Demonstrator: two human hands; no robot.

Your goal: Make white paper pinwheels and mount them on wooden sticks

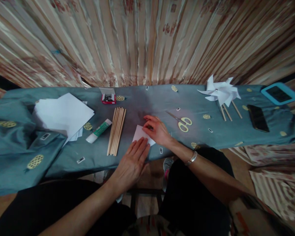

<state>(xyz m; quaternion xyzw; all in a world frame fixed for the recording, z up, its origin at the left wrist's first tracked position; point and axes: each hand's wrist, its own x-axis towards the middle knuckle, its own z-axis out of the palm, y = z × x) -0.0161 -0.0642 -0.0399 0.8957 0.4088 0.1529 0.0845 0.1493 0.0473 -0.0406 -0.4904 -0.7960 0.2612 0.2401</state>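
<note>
On green cloth (142,98), paper (138,131) partly hidden, left hand (133,160) flat atop, right hand (158,131) curled, hold unclear

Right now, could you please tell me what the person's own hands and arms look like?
The left hand and right hand are ungloved, the forearms bare. A silver-coloured band circles the right wrist; a dark, patterned sleeve with orange shows higher on that arm.

Cloth-covered table (147,101): paper piece (138,131), sticks (116,131), scissors (178,119), pinwheels (222,92).

dim light | darkened upper-right corner | curtain (142,42) stretched toward edges | soft shadow on tablecloth (147,101) | fine print blurred
</note>
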